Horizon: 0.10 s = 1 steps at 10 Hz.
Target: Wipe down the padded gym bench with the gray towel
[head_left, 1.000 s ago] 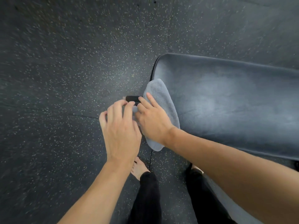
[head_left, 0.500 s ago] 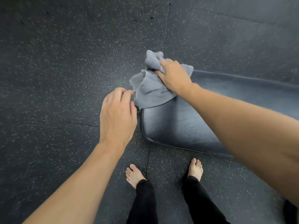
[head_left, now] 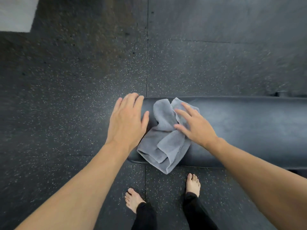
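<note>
The black padded bench (head_left: 245,128) runs from the middle of the view to the right edge. A crumpled gray towel (head_left: 164,143) lies across its left end, with one corner hanging over the near edge. My right hand (head_left: 194,125) rests flat on the towel's right side, fingers spread, pressing rather than gripping. My left hand (head_left: 127,122) lies palm down on the bench's left end beside the towel, fingers apart, holding nothing.
Dark speckled rubber floor tiles (head_left: 66,97) surround the bench. My bare feet (head_left: 192,184) stand just in front of the bench's near edge. A pale patch of floor (head_left: 16,12) shows at the top left corner.
My right hand has brought the lifted, bunched towel down onto the bench's left end and flattened over it. My left hand moved onto the bench end.
</note>
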{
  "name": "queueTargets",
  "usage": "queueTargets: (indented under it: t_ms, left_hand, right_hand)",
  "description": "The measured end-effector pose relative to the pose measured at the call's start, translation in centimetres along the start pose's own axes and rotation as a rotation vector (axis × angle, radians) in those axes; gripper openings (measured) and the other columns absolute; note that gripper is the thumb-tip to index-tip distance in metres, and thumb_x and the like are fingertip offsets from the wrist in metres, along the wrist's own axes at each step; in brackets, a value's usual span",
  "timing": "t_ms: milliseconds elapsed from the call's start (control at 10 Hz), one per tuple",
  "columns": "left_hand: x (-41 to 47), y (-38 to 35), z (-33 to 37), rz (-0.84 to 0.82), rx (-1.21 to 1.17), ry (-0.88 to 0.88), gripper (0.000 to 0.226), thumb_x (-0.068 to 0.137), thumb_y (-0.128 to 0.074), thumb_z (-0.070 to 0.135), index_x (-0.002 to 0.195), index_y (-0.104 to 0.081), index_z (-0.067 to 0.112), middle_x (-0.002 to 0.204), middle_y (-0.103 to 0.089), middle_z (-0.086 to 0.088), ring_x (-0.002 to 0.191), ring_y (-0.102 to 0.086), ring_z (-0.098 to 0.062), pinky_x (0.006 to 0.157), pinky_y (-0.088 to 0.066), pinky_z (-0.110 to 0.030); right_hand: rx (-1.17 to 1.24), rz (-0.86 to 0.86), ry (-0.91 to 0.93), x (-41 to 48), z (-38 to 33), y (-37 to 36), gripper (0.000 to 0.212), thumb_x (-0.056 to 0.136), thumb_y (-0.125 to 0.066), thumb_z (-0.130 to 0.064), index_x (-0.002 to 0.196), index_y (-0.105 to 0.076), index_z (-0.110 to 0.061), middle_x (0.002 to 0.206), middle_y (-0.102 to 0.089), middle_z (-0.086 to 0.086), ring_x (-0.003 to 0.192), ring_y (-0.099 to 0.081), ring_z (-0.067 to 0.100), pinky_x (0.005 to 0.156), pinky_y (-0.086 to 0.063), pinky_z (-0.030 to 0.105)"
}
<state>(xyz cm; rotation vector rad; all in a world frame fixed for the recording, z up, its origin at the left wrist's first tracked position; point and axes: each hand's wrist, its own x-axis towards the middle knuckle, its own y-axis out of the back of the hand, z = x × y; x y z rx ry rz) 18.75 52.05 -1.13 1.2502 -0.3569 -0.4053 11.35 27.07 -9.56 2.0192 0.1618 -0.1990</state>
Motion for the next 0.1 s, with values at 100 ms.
queueTargets:
  t_ms: [100]
  left_hand:
    - [3.25,4.18,3.83,0.011,0.037,-0.089,0.049,0.098,-0.05,0.031,0.137,-0.051,0.001,0.14,-0.054,-0.014,0.137,-0.045,-0.03,0.119,-0.028,-0.046]
  right_hand:
    - [-0.038,0.168,-0.017,-0.95,0.0,7.43,0.07,0.099,-0.034,-0.06,0.149,-0.042,-0.012,0.16,-0.035,0.006,0.15,-0.027,0.023,0.122,-0.025,0.046]
